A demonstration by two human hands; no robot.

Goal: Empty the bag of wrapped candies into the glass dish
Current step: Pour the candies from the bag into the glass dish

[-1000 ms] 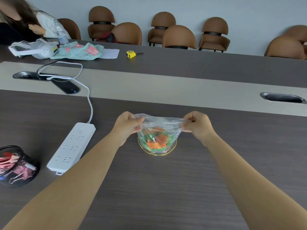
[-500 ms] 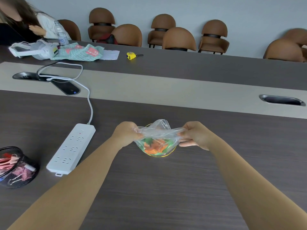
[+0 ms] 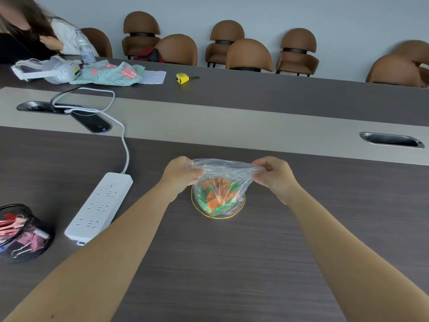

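Note:
A clear plastic bag hangs over the glass dish, a small round dish with a yellow rim on the dark table. Orange and green wrapped candies show through the plastic, low in the bag and over the dish; whether they rest in the dish or in the bag I cannot tell. My left hand pinches the bag's left top edge. My right hand pinches the right top edge, and the plastic is stretched taut between them.
A white power strip lies left of my left arm, its cord running back to a phone. A black mesh basket of clips stands at the left edge. A person sits far left behind a headset, cloth and bottle.
The hands dipped the bag down toward the dish, bunching it, then raised it again and pulled its top edge taut.

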